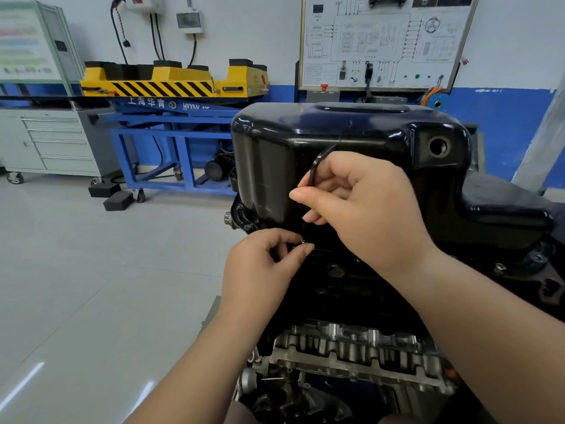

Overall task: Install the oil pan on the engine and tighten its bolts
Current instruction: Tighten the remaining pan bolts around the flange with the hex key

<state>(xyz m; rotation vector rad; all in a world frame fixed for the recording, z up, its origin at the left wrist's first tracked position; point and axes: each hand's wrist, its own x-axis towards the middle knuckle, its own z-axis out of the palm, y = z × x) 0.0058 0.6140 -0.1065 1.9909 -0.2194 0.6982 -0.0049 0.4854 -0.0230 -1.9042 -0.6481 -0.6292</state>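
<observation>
The glossy black metal oil pan (351, 130) sits on the grey engine (351, 347). The left hand (260, 270) pinches a small bolt (303, 241) at its flange; the right hand (367, 203) grips a black L-shaped hex key (315, 166). Tightening likely remains.

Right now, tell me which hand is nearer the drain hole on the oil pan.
Right. The right hand, gripping a bent key, is below-left of the drain hole; the left hand is farther down-left.

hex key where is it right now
Head view, centre: the hex key is gripped by the right hand in front of the near wall of the oil pan, just above the left hand pinching a bolt.
</observation>
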